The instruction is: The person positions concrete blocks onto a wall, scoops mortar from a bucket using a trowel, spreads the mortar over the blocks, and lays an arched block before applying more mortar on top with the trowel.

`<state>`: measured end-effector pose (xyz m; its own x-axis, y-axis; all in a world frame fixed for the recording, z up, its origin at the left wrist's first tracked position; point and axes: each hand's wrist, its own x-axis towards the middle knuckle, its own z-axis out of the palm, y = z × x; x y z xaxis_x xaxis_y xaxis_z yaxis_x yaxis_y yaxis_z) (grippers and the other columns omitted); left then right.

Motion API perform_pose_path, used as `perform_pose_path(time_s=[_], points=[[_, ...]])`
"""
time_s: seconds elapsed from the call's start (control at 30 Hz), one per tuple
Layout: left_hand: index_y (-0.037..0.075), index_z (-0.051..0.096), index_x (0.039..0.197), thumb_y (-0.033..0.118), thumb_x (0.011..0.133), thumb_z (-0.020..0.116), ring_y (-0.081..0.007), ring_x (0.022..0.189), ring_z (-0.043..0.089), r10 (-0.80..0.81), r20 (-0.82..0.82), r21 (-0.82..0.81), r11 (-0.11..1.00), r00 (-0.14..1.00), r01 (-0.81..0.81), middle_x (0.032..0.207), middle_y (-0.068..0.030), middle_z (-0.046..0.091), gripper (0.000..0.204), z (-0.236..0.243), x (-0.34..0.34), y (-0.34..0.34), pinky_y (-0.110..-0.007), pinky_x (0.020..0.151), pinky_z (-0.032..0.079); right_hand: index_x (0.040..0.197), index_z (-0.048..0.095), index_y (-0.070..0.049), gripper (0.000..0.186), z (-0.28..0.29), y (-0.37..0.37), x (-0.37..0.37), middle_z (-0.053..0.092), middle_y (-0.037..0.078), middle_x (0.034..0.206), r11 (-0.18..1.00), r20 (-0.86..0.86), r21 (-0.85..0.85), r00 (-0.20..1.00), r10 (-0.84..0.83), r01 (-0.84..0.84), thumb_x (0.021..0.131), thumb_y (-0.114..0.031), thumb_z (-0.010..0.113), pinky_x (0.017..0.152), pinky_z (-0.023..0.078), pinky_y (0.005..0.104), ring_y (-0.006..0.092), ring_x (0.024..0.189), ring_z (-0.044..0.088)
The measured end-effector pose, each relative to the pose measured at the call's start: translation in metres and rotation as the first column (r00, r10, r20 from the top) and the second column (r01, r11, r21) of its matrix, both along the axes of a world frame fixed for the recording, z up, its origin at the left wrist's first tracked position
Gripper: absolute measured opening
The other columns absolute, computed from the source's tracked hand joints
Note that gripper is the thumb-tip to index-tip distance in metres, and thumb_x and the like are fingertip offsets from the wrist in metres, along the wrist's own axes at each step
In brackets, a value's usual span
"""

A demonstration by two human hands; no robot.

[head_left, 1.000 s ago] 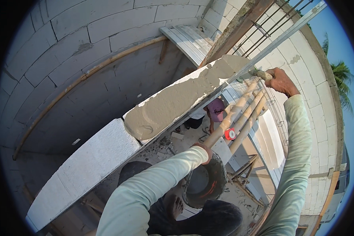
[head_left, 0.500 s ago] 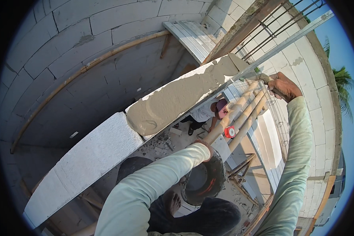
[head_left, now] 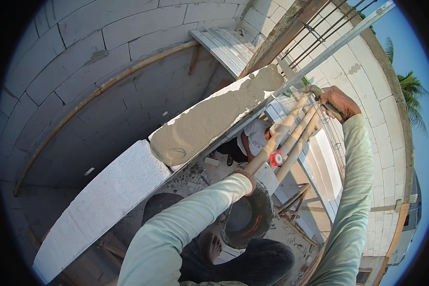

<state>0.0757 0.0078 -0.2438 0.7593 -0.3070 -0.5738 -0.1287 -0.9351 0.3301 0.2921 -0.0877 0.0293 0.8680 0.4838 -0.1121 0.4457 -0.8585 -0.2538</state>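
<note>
My right hand (head_left: 339,103) is closed round the handle of a mortar-caked trowel (head_left: 312,90), beyond the far right end of the wall top. Its blade shows only in part. A bed of wet grey mortar (head_left: 209,121) covers the farther white block, leaving a pale strip along its edge. The nearer white block (head_left: 105,190) is bare on top. My left hand (head_left: 248,178) is at the far rim of a dark bucket (head_left: 226,229) and appears to grip it; its fingers are mostly hidden. Inside the bucket is some grey material.
Bamboo poles (head_left: 283,128) rise beside the wall, with a red round object (head_left: 276,158) against them. Below, a person in a white shirt (head_left: 256,136) bends over. A metal straightedge (head_left: 338,45) slants past a concrete column (head_left: 283,33) and rebar (head_left: 314,31). Block walls surround me.
The view has shifted slightly. My right hand and the trowel have moved a little left, toward the wall's end. The person below has shifted, showing more shirt and arm. My left hand stays at the bucket.
</note>
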Motion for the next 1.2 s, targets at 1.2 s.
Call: perform_pose_path(time_s=[1.2], points=[[0.011,0.069,0.106,0.018,0.079,0.060,-0.0284,0.100,0.065,-0.035,0.064,-0.067,0.997,0.997,0.039,0.107,-0.0111,0.068,0.029,0.016,-0.012,0.017,-0.042,0.083,0.051,0.081,0.061,-0.005,0.015,0.011,0.006,-0.032,0.055,0.009,0.075,0.591,0.190,-0.543,0.598,0.779,-0.597,0.079,-0.019,0.057,0.053,0.047,0.0304,0.0178,0.064,0.057]])
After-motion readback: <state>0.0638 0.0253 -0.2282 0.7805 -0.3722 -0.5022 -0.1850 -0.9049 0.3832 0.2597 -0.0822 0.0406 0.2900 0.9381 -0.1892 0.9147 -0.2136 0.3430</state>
